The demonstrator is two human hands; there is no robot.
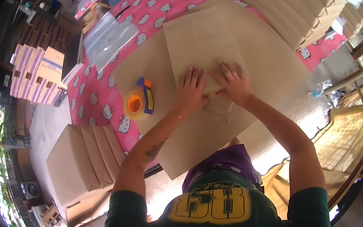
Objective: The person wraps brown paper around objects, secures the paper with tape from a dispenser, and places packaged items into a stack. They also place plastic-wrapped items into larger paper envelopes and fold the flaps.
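Note:
A brown paper sheet or board [202, 34] lies on a larger brown sheet [274, 57], turned at an angle to it. My left hand [191, 87] rests flat on the upper sheet with its fingers stretched out. Beside it, my right hand [235, 84] presses on the same sheet, fingers spread. Something clear and shiny, like tape or thin plastic [219, 109], shows on the brown surface just below my hands; its exact shape is hard to make out. Left of my left forearm sits a roll of clear tape in a blue and orange dispenser [138, 102].
A pink patterned cloth [158, 2] covers the table. Stacked brown folded packages [295, 13] stand at the far right, and more [85, 160] at the lower left. Clear plastic sheets [108, 39] lie at the left edge, near piled cartons [38, 68]. A yellow cloth-covered frame [342, 137] stands right.

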